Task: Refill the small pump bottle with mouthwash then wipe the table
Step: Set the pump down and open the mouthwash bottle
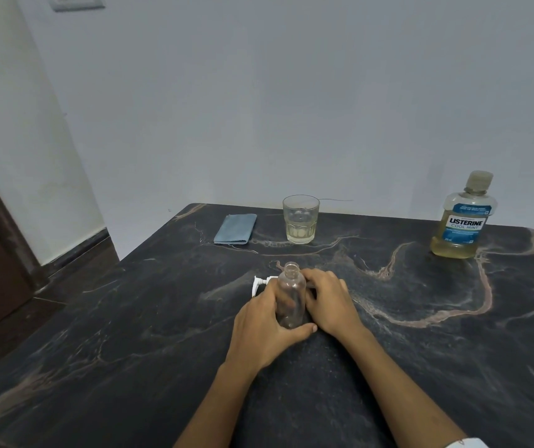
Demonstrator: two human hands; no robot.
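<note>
The light is dim, soft and bluish, with no hard shadows; only faint ones lie under the hands. The wall (pixel 291 92) looks flat grey. The wide lens bends the table (pixel 420 350) edges. Detail is slightly soft throughout, softest toward the corners.

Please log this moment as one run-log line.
left hand grips open small bottle | right hand beside it | pump off | mouthwash bottle capped

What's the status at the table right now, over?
Left hand grips open small bottle; right hand beside it. Pump head lies behind. Listerine bottle capped, far right. Nothing in the way.
</note>
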